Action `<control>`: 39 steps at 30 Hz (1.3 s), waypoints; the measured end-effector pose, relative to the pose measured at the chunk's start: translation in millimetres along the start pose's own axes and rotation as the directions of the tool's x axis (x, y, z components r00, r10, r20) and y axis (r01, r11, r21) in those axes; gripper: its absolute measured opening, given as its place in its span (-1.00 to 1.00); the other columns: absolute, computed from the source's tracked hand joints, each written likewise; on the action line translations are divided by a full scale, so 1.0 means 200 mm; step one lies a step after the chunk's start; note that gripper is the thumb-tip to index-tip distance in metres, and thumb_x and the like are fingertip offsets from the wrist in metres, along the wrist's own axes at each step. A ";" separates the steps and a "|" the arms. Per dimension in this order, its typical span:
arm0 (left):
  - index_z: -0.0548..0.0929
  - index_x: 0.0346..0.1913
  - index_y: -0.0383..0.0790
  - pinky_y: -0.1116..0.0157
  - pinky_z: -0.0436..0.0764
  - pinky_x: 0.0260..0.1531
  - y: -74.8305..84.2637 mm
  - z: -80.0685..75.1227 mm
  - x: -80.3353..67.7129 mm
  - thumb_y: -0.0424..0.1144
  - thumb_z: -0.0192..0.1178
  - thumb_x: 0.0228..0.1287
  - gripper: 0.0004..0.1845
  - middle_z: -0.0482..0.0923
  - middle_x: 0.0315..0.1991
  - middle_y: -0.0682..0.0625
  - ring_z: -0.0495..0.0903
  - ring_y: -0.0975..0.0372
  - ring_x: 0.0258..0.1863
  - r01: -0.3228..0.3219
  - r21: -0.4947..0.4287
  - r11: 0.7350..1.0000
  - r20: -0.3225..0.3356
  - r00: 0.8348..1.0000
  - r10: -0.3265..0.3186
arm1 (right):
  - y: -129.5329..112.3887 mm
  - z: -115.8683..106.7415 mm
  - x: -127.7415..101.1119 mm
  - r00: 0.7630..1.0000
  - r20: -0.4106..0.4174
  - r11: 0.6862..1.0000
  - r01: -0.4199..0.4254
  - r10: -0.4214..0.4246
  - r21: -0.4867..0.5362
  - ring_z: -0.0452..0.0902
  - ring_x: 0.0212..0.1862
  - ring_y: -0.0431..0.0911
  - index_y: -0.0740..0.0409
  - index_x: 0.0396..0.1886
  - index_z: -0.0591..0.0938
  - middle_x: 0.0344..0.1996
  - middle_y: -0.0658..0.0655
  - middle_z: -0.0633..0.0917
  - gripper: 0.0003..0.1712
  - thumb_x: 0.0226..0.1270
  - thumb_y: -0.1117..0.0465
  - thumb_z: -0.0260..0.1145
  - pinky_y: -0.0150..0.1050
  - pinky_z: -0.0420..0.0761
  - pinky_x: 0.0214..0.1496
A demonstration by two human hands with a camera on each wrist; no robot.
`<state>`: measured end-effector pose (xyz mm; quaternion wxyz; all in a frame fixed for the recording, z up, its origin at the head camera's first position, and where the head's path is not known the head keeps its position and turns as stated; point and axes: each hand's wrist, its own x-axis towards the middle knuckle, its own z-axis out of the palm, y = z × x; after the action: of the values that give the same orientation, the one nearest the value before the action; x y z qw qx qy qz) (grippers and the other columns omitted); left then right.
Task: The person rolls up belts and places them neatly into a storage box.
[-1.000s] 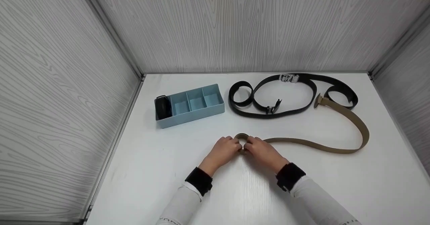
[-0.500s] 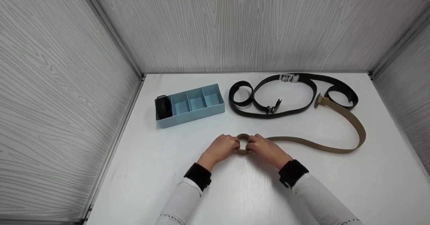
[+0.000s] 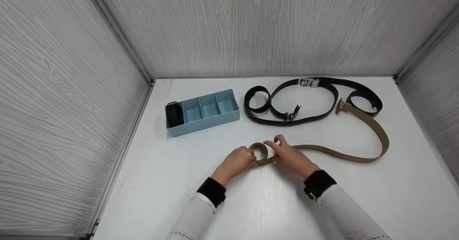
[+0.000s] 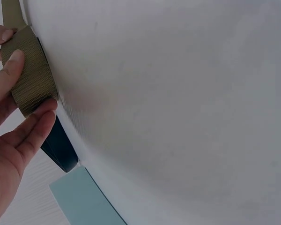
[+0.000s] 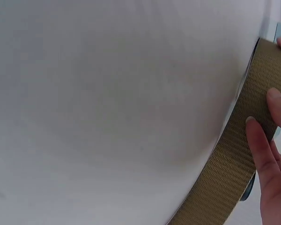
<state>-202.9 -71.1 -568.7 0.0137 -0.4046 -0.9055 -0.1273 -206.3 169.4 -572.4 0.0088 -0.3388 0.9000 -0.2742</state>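
A tan webbing belt [image 3: 358, 158] lies on the white table [image 3: 258, 204]. Its near end is wound into a small coil [image 3: 260, 153] at the table's middle. My left hand [image 3: 251, 156] grips the coil from the left, thumb and fingers on the webbing [image 4: 30, 77]. My right hand [image 3: 274, 147] holds the coil from the right, with fingers curled over its far side and lying on the strap [image 5: 243, 140]. The loose strap runs right, bends round and ends at a tan buckle [image 3: 340, 106].
A black belt [image 3: 297, 102] lies in loops at the back right, with a metal buckle [image 3: 308, 83]. A light blue divided tray [image 3: 211, 118] stands at the back left, a rolled black belt [image 3: 174, 114] in its left compartment. Grey panels wall the table on three sides.
My right hand has shifted up and round the far side of the coil, which has turned and grown a little. The loose strap has been drawn slightly to the left.
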 end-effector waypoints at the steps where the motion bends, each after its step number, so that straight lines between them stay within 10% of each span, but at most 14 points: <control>1: 0.76 -0.45 -0.15 0.30 0.51 -0.36 0.00 0.00 0.00 -0.18 0.39 0.14 -0.88 0.63 -0.44 0.07 0.55 0.20 -0.44 -0.008 -0.010 1.000 0.004 1.000 0.008 | 0.01 -0.01 -0.01 1.000 0.006 1.000 -0.005 0.005 -0.005 0.44 -0.45 -0.17 -0.03 0.32 0.43 0.06 0.15 0.29 -0.41 0.31 0.26 0.35 -0.35 0.42 -0.52; 10: 0.74 -0.46 -0.18 0.36 0.50 -0.27 -0.04 -0.05 0.00 -0.32 0.42 0.08 -0.95 0.64 -0.42 0.07 0.55 0.25 -0.37 -0.108 -0.131 0.985 0.141 0.982 0.126 | 0.06 -0.05 -0.03 0.999 0.038 0.999 -0.010 0.011 -0.045 0.41 -0.47 -0.12 -0.11 0.31 0.51 -0.05 0.16 0.41 -0.50 0.41 0.27 0.26 -0.27 0.43 -0.54; 14: 0.73 -0.46 -0.18 0.36 0.49 -0.26 -0.04 -0.06 0.00 -0.34 0.41 0.07 -0.95 0.64 -0.41 0.08 0.54 0.26 -0.36 -0.189 -0.077 0.979 0.179 0.963 0.200 | 0.01 -0.03 0.00 0.964 0.144 0.963 -0.239 0.222 0.121 0.47 -0.36 -0.13 -0.10 0.12 0.50 -0.23 0.07 0.56 -0.62 0.44 -0.13 0.18 -0.20 0.47 -0.37; 18: 0.73 -0.43 -0.17 0.36 0.49 -0.27 -0.03 -0.06 0.00 -0.35 0.37 0.12 -0.96 0.65 -0.39 0.09 0.52 0.28 -0.38 -0.215 -0.037 0.976 0.167 0.961 0.218 | 0.01 -0.02 0.00 0.991 0.137 1.000 -0.009 0.007 0.014 0.54 -0.24 -0.08 0.00 -0.04 0.62 -0.10 0.12 0.59 -0.76 0.35 0.06 0.33 -0.17 0.55 -0.27; 22: 0.74 -0.33 -0.14 0.36 0.52 -0.26 -0.03 -0.04 -0.02 -0.35 0.25 0.28 -0.91 0.67 -0.29 0.11 0.57 0.29 -0.34 -0.146 0.000 0.989 0.117 0.982 0.145 | 0.04 0.00 0.00 0.942 0.048 0.928 0.334 -0.331 -0.165 0.57 -0.02 0.08 0.11 -0.16 0.69 0.16 0.25 0.49 -0.77 0.17 0.38 0.42 -0.15 0.59 -0.11; 30: 0.76 -0.28 -0.09 0.26 0.56 -0.35 0.04 -0.01 -0.02 -0.23 0.31 0.27 -0.94 0.66 -0.26 0.11 0.63 0.21 -0.33 0.007 0.104 0.995 0.036 0.999 -0.011 | -0.02 0.10 0.00 0.943 0.025 0.918 0.328 -0.331 -0.224 0.54 -0.13 -0.05 0.21 -0.24 0.61 -0.07 0.11 0.59 -0.90 0.27 0.42 0.29 -0.23 0.56 -0.14; 39: 0.76 -0.36 -0.15 0.34 0.50 -0.33 0.00 -0.01 0.01 -0.30 0.29 0.26 -0.92 0.65 -0.31 0.04 0.55 0.21 -0.38 -0.065 0.016 0.998 0.039 0.997 0.064 | -0.02 0.05 0.01 0.951 0.018 0.943 0.309 -0.309 -0.126 0.51 -0.18 -0.06 0.14 -0.23 0.71 -0.16 0.06 0.64 -0.85 0.21 0.38 0.38 -0.25 0.55 -0.19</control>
<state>-203.9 -70.6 -567.5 0.0040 -0.4358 -0.8932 -0.1110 -203.5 160.3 -578.8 -0.0570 -0.4753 0.8513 -0.2147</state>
